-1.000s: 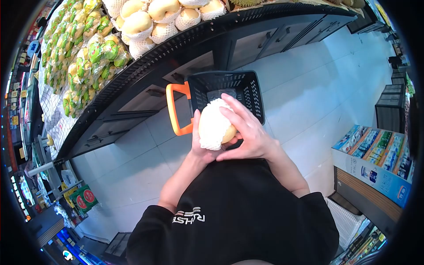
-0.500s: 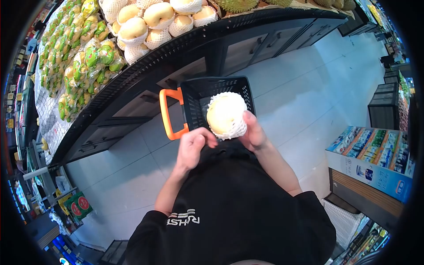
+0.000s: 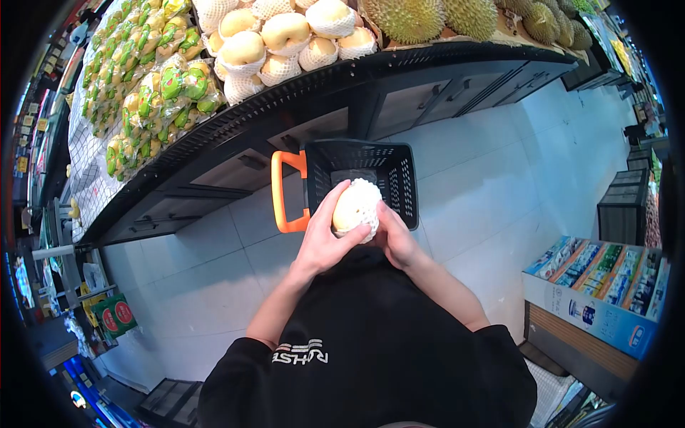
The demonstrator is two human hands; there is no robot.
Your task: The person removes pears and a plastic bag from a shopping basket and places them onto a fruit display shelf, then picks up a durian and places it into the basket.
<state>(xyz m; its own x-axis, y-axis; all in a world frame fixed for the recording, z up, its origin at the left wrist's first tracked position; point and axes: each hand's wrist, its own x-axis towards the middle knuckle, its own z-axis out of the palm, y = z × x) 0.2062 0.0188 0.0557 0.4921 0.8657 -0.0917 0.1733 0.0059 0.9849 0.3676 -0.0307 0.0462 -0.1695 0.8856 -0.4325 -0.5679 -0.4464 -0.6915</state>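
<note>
Findings at the hands: the pale fruit [image 3: 346,213], part-covered by a white foam net [image 3: 367,196], was held above the near end of the black basket [image 3: 407,182]; the left hand [image 3: 319,242] was clamped on its left side, thumb across the near face; the right hand [image 3: 399,241] was closed against its right side, its lower fingers hidden.

Hazards, in this inspector's judgement: the foam net appeared loose, and a grip on net alone could have let the pale fruit slide out; fingertip pressure on the exposed skin could have bruised it; slack in either hand could have caused a drop into the basket or against its rim, or, if deflected towards the body, onto the floor [image 3: 464,192].

Differences from the frame 0.5 s earlier: the left hand had then been curled and off the pale fruit, with only the right hand holding it; both hands were now on it; it had turned, and more durians [image 3: 404,20] were in view on the surface [image 3: 307,84] beyond.
</note>
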